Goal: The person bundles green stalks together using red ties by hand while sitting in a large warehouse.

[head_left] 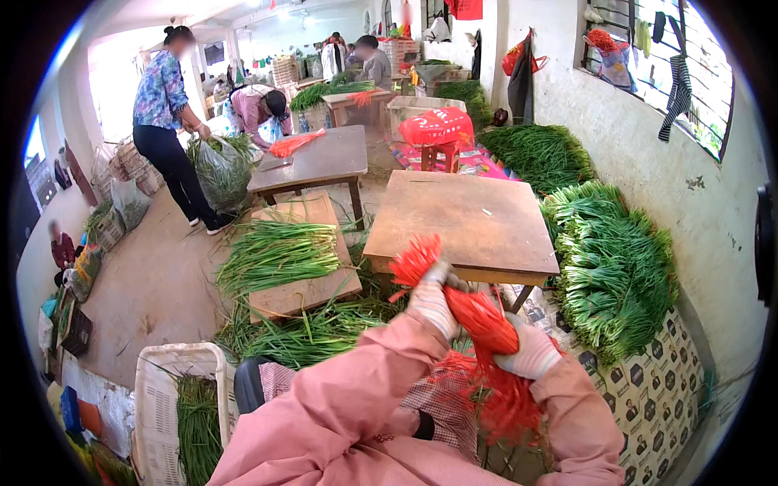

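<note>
A thick bundle of red plastic strips (pixel 480 322) is stretched between my two gloved hands, above my lap. My left hand (pixel 435 303) is closed around it near its upper end, where a loose red tuft sticks out past the fingers. Lower and to the right, my right hand (pixel 531 351) grips the bundle from the side, and frayed strips hang down below it. Just beyond my hands stands a brown wooden table (pixel 462 219), with a small white piece (pixel 486 211) lying on it. Some of my fingers are hidden behind the strips.
Green stalks (pixel 279 255) lie on a board (pixel 304 298) at left, beside a white crate (pixel 182 356). Bundled greens (pixel 612 267) are stacked along the right wall. A second table (pixel 316 155) holds red strips (pixel 296 143); a person (pixel 162 105) stands behind, holding a bag (pixel 221 174).
</note>
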Action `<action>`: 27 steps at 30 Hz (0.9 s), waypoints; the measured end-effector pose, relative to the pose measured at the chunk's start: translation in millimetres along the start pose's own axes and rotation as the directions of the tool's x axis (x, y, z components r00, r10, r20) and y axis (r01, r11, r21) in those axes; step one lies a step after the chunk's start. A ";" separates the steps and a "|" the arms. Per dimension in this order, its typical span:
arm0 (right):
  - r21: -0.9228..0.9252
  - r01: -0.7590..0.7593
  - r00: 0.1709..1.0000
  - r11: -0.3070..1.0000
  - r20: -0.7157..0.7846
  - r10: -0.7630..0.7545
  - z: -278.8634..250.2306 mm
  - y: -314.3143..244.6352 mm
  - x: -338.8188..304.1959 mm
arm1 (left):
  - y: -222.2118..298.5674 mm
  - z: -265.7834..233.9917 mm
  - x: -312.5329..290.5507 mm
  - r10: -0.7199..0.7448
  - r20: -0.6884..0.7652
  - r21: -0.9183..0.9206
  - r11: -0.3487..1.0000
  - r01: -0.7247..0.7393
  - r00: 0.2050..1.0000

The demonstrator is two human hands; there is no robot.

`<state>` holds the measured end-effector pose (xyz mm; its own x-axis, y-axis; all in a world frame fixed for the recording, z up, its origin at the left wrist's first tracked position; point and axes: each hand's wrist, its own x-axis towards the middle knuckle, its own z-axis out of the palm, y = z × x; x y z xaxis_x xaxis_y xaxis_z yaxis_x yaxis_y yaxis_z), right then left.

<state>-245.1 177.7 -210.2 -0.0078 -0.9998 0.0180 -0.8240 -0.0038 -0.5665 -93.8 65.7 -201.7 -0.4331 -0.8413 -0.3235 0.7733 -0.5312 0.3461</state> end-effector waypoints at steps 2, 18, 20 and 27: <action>0.165 0.034 0.981 0.986 0.183 -0.065 2.1 38.2 -21.1 | -38.2 -18.9 10.5 0.012 -0.019 0.146 0.989 -0.009 1.000; 0.608 0.209 0.970 0.766 -0.028 -0.242 104.6 71.9 -51.7 | -132.7 -26.7 37.8 -0.203 0.034 0.720 0.684 0.117 0.979; 0.606 0.197 0.980 0.770 -0.135 -0.145 125.6 84.7 -49.7 | -132.8 -15.9 32.0 -0.062 -0.001 0.588 0.807 0.050 0.998; 0.395 -0.420 0.896 0.817 0.039 0.442 41.5 187.1 -169.1 | -216.1 0.0 37.3 -0.483 0.285 0.639 0.740 0.212 0.828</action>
<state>-374.4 345.3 -353.5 -0.3491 -0.8983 -0.2668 -0.4461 0.4097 -0.7957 -277.0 149.1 -288.5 -0.8641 -0.4686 -0.1837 0.1850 -0.6351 0.7500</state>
